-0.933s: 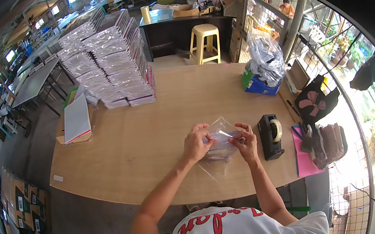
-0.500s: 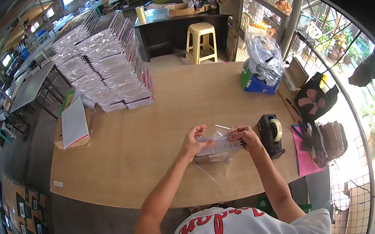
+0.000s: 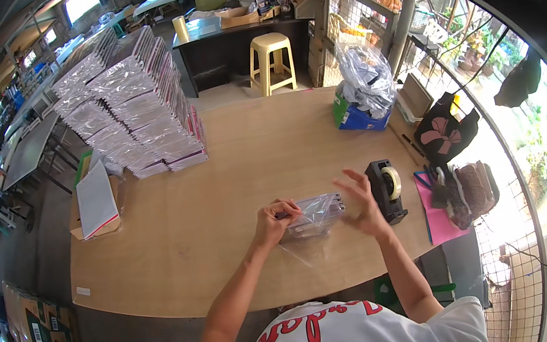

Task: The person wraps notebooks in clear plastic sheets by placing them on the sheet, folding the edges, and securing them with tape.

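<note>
My left hand (image 3: 276, 222) is closed on the left end of a thin pad-like bundle in clear plastic (image 3: 315, 215). Dark marks like binding coils show along the bundle's right edge. Loose film hangs from its near side. My right hand (image 3: 361, 206) is off the bundle, its fingers spread and slightly blurred, between it and a black tape dispenser (image 3: 388, 191) with a roll of clear tape.
Tall stacks of plastic-wrapped books (image 3: 139, 113) stand at the far left, behind a white pad on cardboard (image 3: 96, 201). A blue-green box of plastic film (image 3: 364, 116) sits far right. A pink sheet (image 3: 443, 224) and brown bundle (image 3: 474, 195) lie beyond the dispenser.
My right hand has let go of the bundle and opened toward the tape dispenser. My left hand keeps its hold. The whole view has shifted slightly.
</note>
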### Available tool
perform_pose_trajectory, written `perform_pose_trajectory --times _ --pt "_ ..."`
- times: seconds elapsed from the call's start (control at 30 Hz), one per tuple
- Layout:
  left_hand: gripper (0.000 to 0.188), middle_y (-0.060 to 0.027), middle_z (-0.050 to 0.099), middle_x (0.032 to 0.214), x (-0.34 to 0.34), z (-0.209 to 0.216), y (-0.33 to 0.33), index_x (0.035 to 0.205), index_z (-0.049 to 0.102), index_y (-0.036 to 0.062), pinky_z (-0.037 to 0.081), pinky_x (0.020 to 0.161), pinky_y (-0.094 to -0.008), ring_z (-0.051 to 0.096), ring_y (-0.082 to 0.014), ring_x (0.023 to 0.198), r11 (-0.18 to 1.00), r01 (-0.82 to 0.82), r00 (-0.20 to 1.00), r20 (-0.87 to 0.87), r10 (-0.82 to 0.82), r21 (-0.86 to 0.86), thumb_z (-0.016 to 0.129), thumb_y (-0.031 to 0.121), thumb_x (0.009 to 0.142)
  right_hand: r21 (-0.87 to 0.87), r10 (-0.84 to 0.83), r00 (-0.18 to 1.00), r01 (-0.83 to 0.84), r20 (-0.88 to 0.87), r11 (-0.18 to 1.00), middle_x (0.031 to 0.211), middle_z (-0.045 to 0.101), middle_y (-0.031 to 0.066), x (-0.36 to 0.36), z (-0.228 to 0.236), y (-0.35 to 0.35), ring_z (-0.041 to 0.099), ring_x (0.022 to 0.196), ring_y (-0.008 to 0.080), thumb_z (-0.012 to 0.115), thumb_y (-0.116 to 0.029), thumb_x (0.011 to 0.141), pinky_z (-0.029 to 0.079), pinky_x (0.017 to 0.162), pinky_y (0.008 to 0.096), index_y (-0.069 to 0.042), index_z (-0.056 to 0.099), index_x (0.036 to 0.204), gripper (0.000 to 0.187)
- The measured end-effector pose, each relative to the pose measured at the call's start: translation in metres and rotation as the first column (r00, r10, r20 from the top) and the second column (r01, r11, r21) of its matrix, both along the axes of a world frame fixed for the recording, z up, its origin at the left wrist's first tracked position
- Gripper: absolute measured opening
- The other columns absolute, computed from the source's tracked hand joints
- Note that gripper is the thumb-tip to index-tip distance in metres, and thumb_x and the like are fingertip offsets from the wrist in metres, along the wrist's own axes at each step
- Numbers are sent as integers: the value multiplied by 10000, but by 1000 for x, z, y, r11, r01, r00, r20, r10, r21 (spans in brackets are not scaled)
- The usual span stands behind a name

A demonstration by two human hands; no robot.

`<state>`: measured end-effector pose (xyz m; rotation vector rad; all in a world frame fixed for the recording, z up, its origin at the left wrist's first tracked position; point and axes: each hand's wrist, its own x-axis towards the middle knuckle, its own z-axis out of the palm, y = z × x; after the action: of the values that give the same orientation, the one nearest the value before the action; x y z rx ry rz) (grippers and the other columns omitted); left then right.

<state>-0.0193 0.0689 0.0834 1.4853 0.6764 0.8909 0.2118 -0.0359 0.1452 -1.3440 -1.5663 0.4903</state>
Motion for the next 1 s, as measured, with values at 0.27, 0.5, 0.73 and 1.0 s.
perform_pose_trajectory --times 0.27,0.5,0.73,1.0 --pt "424 -62 656 1150 6 21 -2 1161 650 60 521 892 -309 623 -158 1022 998 -62 997 -37 62 -3 750 -44 762 -28 59 967 -68 -248 997 1306 535 150 5 -41 13 478 1241 296 793 -74 603 362 1085 406 -68 395 1471 955" --pt "464 -60 646 1172 6 42 -8 1179 653 50 526 892 -313 636 -190 1028 958 60 948 -315 33 282 807 56 741 -360 -82 778 -192 -623 913 997 622 54 3 -45 42 604 912 144 786 -31 626 509 789 271 36 511 1349 777" --pt "171 -59 674 1022 25 7 -8 889 750 25 559 768 -285 655 -157 926 985 -156 987 -39 153 -73 759 -52 736 -357 -93 857 -111 -506 928 1003 645 49 6 -43 43 625 966 197 784 -34 603 508 852 333 -50 561 1328 759" --pt "143 -57 689 920 21 4 -14 749 748 28 561 738 -279 657 -145 864 973 -230 970 -85 228 -15 741 -112 722 371 -137 938 10 319 929 907 685 10 -39 -16 -2 639 1047 267 808 -71 696 332 1097 530 -148 772 868 192"
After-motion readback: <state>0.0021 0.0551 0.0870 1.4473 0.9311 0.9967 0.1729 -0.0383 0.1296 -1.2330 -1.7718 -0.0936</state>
